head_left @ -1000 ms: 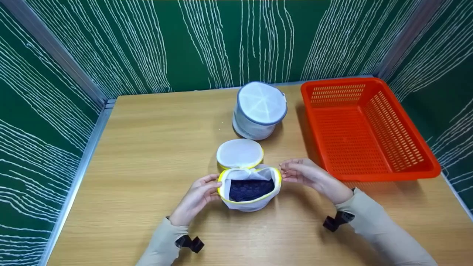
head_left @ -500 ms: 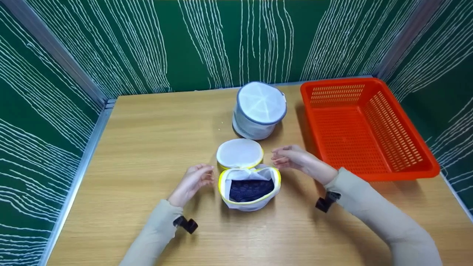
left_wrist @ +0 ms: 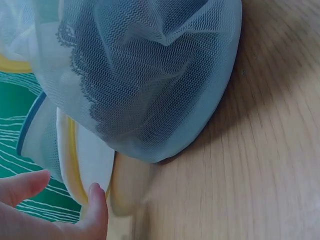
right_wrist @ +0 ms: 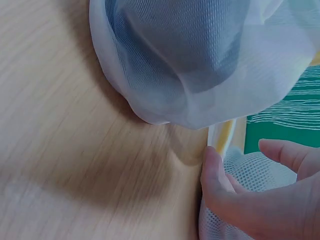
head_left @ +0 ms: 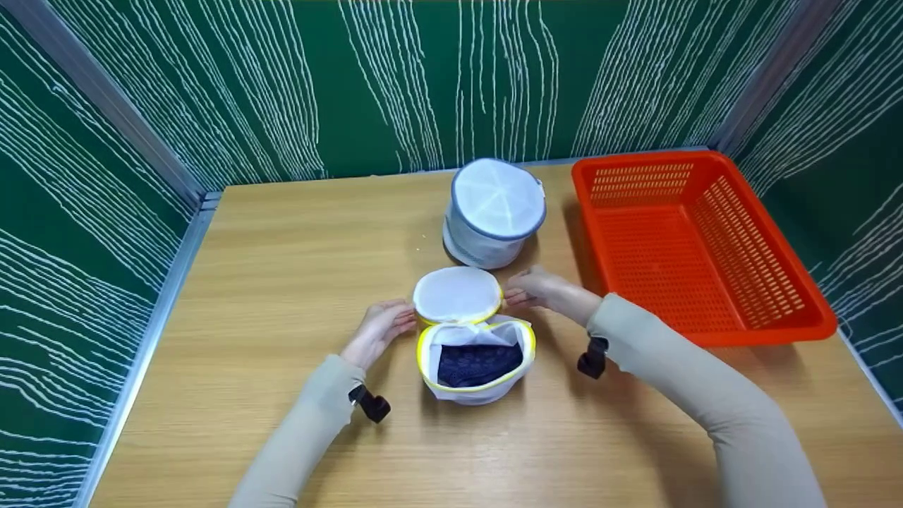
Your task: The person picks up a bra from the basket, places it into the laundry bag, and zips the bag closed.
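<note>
A white mesh laundry bag (head_left: 474,396) with yellow trim stands on the table, its mouth facing up. Dark lace-edged cloth (head_left: 480,365) lies inside and shows through the mesh in both wrist views. The bag's round lid (head_left: 457,295) is folded back, away from the person. My left hand (head_left: 381,330) is at the lid's left edge, thumb and forefinger spread in the left wrist view. At the lid's right edge is my right hand (head_left: 542,289), its thumb (right_wrist: 214,170) close against the rim and the forefinger apart. Neither hand visibly grips the lid.
A taller mesh laundry bag (head_left: 494,204) with grey-blue trim stands behind the lid. An orange-red plastic basket (head_left: 712,337) sits at the right. Green panels (head_left: 353,92) with white lines enclose the wooden table (head_left: 303,261) at the back and sides.
Both hands have let go of the bag's yellow mouth rim and moved away from the person to the sides of the folded-back lid. The bag and cloth have stayed in place.
</note>
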{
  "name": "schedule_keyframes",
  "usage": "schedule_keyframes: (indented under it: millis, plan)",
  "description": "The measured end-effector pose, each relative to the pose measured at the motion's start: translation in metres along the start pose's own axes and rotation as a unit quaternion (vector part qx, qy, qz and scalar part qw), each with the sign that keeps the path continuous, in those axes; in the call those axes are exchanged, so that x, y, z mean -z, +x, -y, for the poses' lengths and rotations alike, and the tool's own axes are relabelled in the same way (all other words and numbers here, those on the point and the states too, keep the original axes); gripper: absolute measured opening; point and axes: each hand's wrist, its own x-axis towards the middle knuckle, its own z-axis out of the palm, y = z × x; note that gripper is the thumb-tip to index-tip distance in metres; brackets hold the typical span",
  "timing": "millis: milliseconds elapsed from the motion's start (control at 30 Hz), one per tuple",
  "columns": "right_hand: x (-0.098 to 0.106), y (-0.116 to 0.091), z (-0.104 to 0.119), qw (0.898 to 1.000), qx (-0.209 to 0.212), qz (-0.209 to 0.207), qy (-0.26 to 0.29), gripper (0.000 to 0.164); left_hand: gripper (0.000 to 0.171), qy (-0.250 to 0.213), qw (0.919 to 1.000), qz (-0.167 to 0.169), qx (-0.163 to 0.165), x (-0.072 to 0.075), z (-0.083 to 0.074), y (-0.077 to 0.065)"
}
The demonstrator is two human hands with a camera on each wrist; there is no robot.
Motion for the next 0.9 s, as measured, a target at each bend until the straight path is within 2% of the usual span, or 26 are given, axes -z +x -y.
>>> schedule_keyframes:
  millis: [67,167,233,333,400,433,533,700,800,900]
  plan:
    - [0.003,0.015,-0.007,1.0,0.008,0.012,-0.002,0.051,0.033,0.016,0.9994,-0.028,0.015,-0.017,-0.012,-0.012]
    - [-0.001,0.016,-0.008,0.999,0.02,0.029,-0.005,0.036,0.035,0.034,0.9959,-0.072,0.043,-0.05,-0.041,-0.047]
    - [-0.003,0.018,-0.01,0.999,0.026,0.035,-0.005,0.027,0.036,0.036,0.9949,-0.078,0.053,-0.062,-0.054,-0.062]
    - [-0.007,0.019,-0.011,1.0,0.016,0.017,-0.01,0.032,0.037,0.03,0.9953,-0.068,0.062,-0.07,-0.064,-0.075]
    - [-0.014,0.013,-0.006,1.0,0.002,-0.002,-0.015,0.04,0.039,0.028,0.9947,-0.07,0.069,-0.07,-0.066,-0.077]
    - [-0.015,0.01,-0.005,1.0,0.004,0.001,-0.011,0.043,0.039,0.025,0.9945,-0.072,0.071,-0.07,-0.065,-0.077]
    - [-0.031,-0.022,0.015,1.0,0.0,-0.003,-0.014,0.046,0.041,0.014,0.9945,-0.075,0.072,-0.067,-0.063,-0.076]
    - [-0.065,-0.104,0.061,0.999,0.006,-0.015,-0.036,0.038,0.042,0.007,0.9946,-0.08,0.066,-0.062,-0.059,-0.076]
    - [-0.073,-0.129,0.073,1.0,0.021,-0.003,-0.015,0.033,0.042,0.011,0.9945,-0.087,0.057,-0.061,-0.059,-0.078]
    - [-0.076,-0.145,0.08,0.999,0.037,0.021,0.0,0.03,0.042,0.012,0.9955,-0.086,0.038,-0.06,-0.059,-0.081]
